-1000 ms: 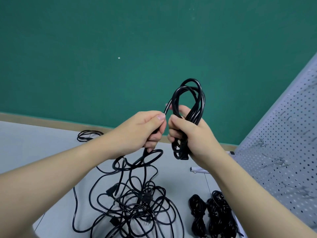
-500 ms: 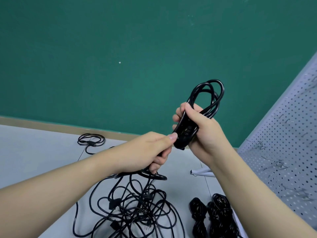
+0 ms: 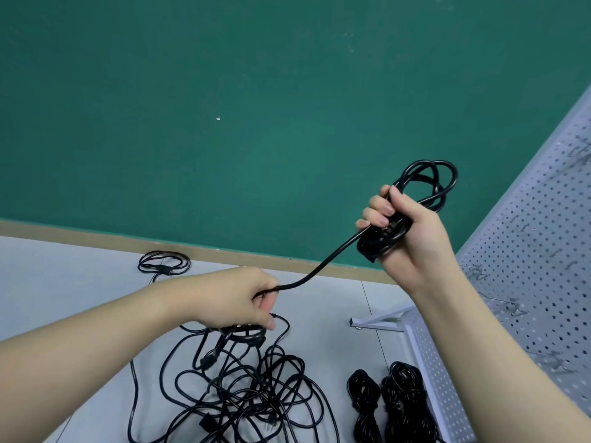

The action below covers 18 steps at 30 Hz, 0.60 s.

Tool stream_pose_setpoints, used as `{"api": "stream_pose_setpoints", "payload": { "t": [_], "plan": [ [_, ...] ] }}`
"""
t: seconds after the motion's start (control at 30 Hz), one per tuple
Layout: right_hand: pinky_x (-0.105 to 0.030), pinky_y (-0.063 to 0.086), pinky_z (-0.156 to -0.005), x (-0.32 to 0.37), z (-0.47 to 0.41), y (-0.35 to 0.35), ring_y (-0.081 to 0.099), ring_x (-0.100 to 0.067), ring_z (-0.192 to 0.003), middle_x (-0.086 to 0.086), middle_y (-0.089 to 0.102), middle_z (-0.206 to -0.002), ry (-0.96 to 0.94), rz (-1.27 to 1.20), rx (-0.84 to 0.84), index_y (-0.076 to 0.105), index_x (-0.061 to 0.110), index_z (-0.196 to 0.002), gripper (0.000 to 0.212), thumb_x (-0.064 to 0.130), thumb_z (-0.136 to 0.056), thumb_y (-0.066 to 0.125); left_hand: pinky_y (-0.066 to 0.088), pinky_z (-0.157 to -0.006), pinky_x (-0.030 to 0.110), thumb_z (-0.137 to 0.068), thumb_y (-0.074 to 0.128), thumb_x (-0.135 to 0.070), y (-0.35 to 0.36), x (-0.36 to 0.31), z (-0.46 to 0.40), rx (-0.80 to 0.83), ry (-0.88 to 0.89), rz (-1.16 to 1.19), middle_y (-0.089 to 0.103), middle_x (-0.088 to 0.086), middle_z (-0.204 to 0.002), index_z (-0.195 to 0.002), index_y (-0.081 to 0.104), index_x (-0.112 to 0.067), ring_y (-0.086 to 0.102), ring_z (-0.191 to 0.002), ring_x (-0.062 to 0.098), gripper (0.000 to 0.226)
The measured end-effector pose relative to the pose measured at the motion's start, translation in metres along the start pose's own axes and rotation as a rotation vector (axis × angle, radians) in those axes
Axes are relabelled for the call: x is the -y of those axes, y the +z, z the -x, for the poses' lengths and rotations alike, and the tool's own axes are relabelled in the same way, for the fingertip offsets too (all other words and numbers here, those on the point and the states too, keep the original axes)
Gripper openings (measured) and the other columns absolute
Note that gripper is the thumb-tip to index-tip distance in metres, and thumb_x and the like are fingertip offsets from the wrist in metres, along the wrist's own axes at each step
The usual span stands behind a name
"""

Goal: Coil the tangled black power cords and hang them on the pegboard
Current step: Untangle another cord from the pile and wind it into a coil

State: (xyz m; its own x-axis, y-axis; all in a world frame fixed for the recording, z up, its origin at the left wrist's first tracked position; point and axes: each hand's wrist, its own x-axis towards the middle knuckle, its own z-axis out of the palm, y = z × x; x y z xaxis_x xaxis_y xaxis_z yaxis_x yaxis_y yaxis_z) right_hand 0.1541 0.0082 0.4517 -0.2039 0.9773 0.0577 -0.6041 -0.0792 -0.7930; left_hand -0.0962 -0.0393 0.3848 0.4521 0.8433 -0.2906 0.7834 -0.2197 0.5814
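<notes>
Careful: your right hand (image 3: 412, 238) grips the coil (image 3: 425, 193) above the tangle (image 3: 243, 388), left hand (image 3: 243, 298) clenches its tail; tugging could snag loops there and loosen the coil.

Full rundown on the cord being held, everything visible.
The held cord is black, round and smooth, rubbery-looking. Several loops of it are bunched in the right hand, raised in front of the green wall; the loops stick out above the fingers. From that bundle a single strand runs down and left, sagging slightly, into the left hand, which grips it. Below that hand it drops toward the tangled pile on the table.
</notes>
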Motion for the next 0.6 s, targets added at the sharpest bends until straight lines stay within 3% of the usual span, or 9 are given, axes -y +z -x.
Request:
{"api": "stream_pose_setpoints", "payload": {
  "t": [0.23,0.4,0.5,0.6],
  "plan": [
    [-0.028,0.042,-0.069,-0.009,0.002,0.005,0.042,-0.011,-0.06,0.003,0.046,-0.074,0.0,0.116,-0.044,0.058,0.011,-0.11,0.014,0.023,-0.105,0.052,0.036,-0.059,0.022,-0.103,0.058,-0.043,-0.003,-0.01,0.003,0.008,0.131,0.103,0.05,-0.019,-0.062,-0.091,0.065,-0.022,0.04,-0.058,0.007,0.025],
    [-0.025,0.041,-0.061,-0.017,0.005,0.005,0.035,-0.011,-0.06,0.005,0.041,-0.074,-0.028,0.397,-0.02,0.055,0.013,-0.112,0.026,0.033,-0.1,0.064,0.031,-0.056,0.024,-0.101,0.059,-0.047,-0.001,-0.03,0.012,0.056,0.184,0.032,0.045,-0.014,-0.058,-0.077,0.063,-0.028,0.033,-0.055,0.009,0.03],
    [-0.026,0.038,-0.061,-0.017,0.005,0.007,0.031,-0.013,-0.061,0.004,0.037,-0.074,-0.012,0.584,-0.017,0.055,0.016,-0.11,0.04,0.046,-0.091,0.072,0.029,-0.052,0.023,-0.101,0.058,-0.048,-0.004,-0.034,0.016,-0.015,0.214,-0.029,0.042,-0.008,-0.058,-0.08,0.065,-0.022,0.033,-0.055,0.011,0.034],
    [-0.029,0.037,-0.063,-0.016,0.006,0.003,0.036,-0.011,-0.057,0.007,0.041,-0.072,0.057,0.682,-0.037,0.063,0.016,-0.104,0.051,0.061,-0.082,0.072,0.037,-0.057,0.029,-0.099,0.058,-0.052,-0.011,-0.035,0.02,-0.143,0.286,-0.125,0.054,-0.002,-0.066,-0.086,0.064,-0.023,0.043,-0.061,0.014,0.032]
  ]
}}
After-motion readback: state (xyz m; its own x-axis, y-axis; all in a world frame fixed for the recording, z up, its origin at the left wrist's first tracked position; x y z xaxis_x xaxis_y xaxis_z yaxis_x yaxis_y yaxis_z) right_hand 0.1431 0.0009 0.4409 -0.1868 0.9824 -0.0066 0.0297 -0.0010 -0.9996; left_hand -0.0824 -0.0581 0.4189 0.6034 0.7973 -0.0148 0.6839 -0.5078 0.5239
